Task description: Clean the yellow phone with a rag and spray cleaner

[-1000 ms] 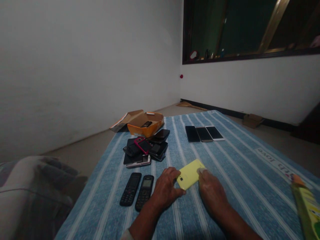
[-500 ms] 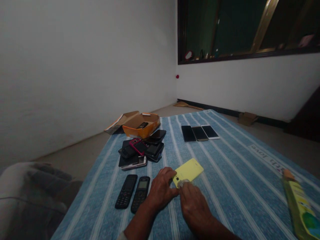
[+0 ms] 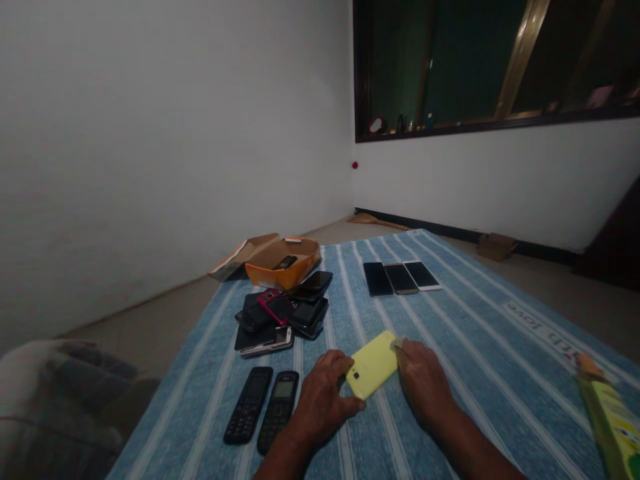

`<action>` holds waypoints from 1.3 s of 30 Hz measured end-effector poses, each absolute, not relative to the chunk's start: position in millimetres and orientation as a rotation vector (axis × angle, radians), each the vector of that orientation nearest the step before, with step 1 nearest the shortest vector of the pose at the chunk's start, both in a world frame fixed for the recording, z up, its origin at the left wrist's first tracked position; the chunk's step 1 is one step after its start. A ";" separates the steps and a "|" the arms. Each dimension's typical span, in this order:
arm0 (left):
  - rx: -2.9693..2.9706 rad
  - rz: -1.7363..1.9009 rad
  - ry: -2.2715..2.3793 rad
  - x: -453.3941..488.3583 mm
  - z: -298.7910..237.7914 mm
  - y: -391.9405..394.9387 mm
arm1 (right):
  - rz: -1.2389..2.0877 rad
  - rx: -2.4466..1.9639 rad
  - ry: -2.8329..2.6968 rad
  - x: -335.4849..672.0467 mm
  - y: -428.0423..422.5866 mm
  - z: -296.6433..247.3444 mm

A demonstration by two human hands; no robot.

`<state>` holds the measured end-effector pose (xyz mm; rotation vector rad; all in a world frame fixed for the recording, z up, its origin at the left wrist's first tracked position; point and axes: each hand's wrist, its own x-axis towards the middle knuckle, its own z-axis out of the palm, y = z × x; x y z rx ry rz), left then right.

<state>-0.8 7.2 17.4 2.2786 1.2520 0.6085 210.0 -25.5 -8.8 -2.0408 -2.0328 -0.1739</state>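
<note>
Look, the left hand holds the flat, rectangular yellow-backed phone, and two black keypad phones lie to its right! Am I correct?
Not quite: the head view shows two black keypad phones lying left of the yellow-backed phone, which the left hand does hold.

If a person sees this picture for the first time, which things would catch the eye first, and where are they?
Probably the bright yellow phone, back up in the near middle, between the left hand, gripping one end, and the right hand, holding a small pale wad at the other. Next may come the open orange box at the far left of the striped cloth, behind a heap of mostly dark phones.
</note>
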 end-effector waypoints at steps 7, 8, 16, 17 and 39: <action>2.290 0.666 1.226 -2.6 12.1 7.9 | -0.529 -1.621 -2.028 171.0 -32.7 -69.2; 2.297 0.680 1.215 -2.6 11.4 8.0 | -0.547 -1.517 -2.033 165.2 -35.1 -77.9; 2.304 0.662 1.225 -3.2 9.7 6.8 | -0.506 -1.214 -2.106 168.3 -33.7 -83.0; 2.290 0.655 1.239 -3.7 9.2 6.9 | -0.502 -1.225 -2.105 171.3 -31.7 -80.3; 2.338 0.685 1.221 -4.3 5.9 9.5 | -0.526 -1.152 -2.086 168.0 -20.0 -74.6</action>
